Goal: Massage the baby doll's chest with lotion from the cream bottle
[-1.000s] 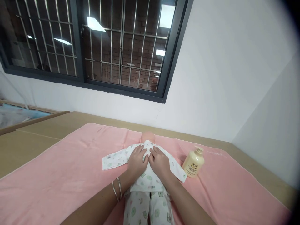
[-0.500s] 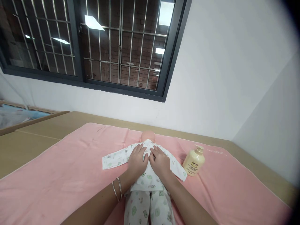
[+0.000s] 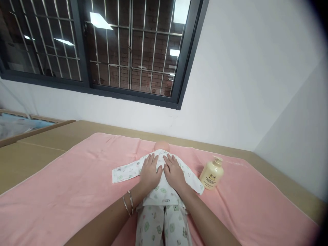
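Note:
A baby doll in a white suit with a green and brown print lies stretched out, its head farthest from me and its sleeves spread to both sides. My left hand rests flat on the left of its upper body, fingers extended. On the right of the upper body lies my right hand, also flat with the fingers stretched out. The two thumbs nearly meet in the middle. Only the smooth rounded top of the doll's head shows; no face is visible. Neither hand grips anything.
A pale yellow pump bottle stands right of the doll, close to its sleeve end. Beneath everything spreads a pink blanket on a wooden surface. Behind rise a white wall and a barred window.
Both hands stay on the doll's upper body; the fingers look slightly flatter and more spread. The whole view has shifted a little. The bottle and doll keep their places.

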